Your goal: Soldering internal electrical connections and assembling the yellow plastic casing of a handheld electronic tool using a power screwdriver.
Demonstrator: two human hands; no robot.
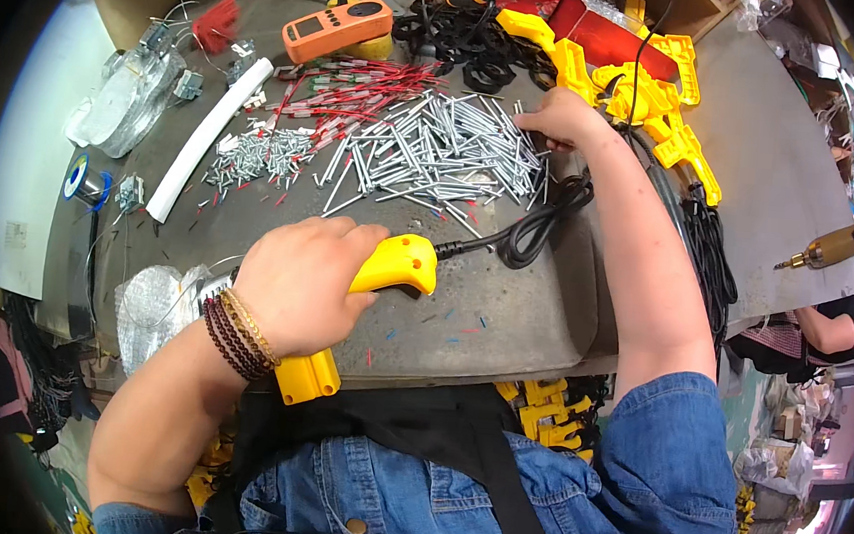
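Note:
My left hand [305, 267] is wrapped round a yellow pistol-shaped plastic tool housing [402, 265], held over the front of the bench. A black cord [525, 237] runs from the handle end and lies coiled on the bench to the right. At the right edge of a loose pile of long silver screws [436, 152], my right hand [571, 120] reaches down with fingers curled and pressed together. Whatever is between those fingertips is hidden. Beside the long screws lies a heap of short screws [265, 154], with red wires with pale sleeves [346, 90] behind.
An orange meter [337, 29] stands at the back. Yellow housing halves [651, 94] are piled at the right, near a red box [596, 29]. A white curved tube [211, 140] and a solder spool [86, 183] lie left. A power screwdriver [835, 244] hangs at far right.

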